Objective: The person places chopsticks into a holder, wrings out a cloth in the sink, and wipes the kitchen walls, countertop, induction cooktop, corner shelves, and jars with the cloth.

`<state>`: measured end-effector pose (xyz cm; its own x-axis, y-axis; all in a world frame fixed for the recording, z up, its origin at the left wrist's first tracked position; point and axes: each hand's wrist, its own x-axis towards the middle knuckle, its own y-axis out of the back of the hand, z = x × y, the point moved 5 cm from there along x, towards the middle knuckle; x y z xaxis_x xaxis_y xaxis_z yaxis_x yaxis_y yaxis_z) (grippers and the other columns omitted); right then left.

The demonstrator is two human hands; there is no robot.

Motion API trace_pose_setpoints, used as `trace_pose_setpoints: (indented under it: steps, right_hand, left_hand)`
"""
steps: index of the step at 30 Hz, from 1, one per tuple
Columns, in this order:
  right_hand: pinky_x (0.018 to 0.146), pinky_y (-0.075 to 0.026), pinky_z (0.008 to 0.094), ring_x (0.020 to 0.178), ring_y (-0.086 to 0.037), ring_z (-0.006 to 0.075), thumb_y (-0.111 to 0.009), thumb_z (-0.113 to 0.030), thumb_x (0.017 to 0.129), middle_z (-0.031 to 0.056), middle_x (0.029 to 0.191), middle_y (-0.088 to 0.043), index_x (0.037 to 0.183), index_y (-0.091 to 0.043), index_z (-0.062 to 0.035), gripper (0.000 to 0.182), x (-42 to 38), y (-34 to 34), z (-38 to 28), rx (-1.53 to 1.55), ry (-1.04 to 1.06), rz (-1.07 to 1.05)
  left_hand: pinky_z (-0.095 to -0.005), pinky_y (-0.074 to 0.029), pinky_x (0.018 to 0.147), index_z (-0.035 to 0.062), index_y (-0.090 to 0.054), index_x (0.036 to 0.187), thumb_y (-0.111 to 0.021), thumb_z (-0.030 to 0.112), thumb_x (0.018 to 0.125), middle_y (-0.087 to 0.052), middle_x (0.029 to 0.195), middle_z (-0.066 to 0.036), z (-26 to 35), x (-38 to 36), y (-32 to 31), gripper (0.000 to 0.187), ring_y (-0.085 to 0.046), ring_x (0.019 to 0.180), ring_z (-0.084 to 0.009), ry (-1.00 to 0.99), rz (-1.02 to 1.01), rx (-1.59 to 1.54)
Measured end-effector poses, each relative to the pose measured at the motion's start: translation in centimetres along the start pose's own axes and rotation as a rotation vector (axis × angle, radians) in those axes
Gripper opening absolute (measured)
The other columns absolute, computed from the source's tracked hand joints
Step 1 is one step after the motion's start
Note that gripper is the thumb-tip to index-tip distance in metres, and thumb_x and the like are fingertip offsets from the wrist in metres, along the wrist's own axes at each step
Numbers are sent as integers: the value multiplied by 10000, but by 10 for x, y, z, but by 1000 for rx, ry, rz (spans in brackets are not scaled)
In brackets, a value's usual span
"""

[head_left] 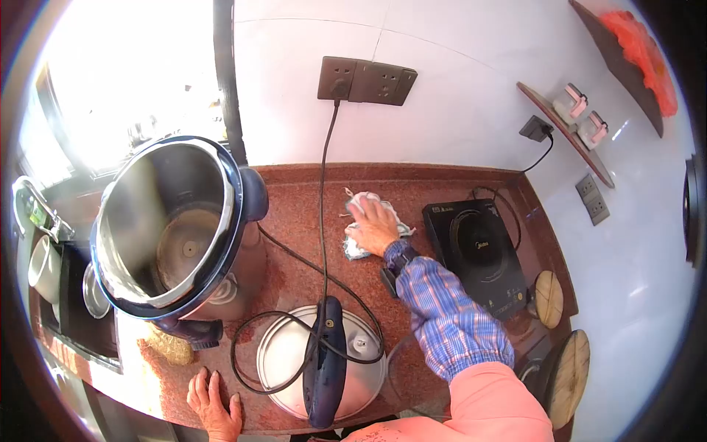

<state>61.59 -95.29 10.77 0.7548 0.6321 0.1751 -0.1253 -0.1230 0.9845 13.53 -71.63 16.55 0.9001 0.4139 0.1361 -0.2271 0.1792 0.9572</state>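
My right hand (373, 226) presses down on a crumpled white cloth (356, 247) with pinkish and bluish patches, on the red-brown countertop (294, 214) near the wall. Its fingers bend over the cloth. At the front edge, my left hand (214, 405) rests on the counter with fingers apart, holding nothing. Beside it lies a round metal lid (280, 361) with a dark blue handle (325, 368). A black power cord (324, 184) loops over the lid. To the left stands a large pressure cooker (188, 243), uncovered, its inside stained at the bottom.
A black induction cooktop (477, 250) sits right of my right arm. Wooden-lidded pots (565, 379) stand at the right edge. A tan scrubber (171, 346) lies below the cooker. The sink (96, 335) is at left. Sockets (367, 81) and a small shelf (563, 132) are on the wall.
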Motion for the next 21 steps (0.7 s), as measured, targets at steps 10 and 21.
trace_pose_setpoints:
  steps: [10, 21]
  right_hand:
    - [1092, -226, 601, 1381, -318, 319, -589, -460, 892, 34, 1541, -367, 1409, -504, -253, 564, -143, 33, -14, 59, -61, 58]
    - [1077, -316, 482, 1318, -402, 283, -646, -212, 867, 34, 1451, -443, 1390, -502, -224, 542, -333, 97, -59, 62, -448, 50]
  left_hand:
    - [-545, -204, 1138, 48, -455, 1413, -605, 277, 834, -376, 1502, -192, -15, -10, -18, 640, -307, 1379, -427, 94, -142, -41]
    - [-534, -400, 1009, 59, -528, 1378, -561, 406, 980, -507, 1391, -214, 13, -1, -3, 529, -484, 1233, -419, -178, 49, 86]
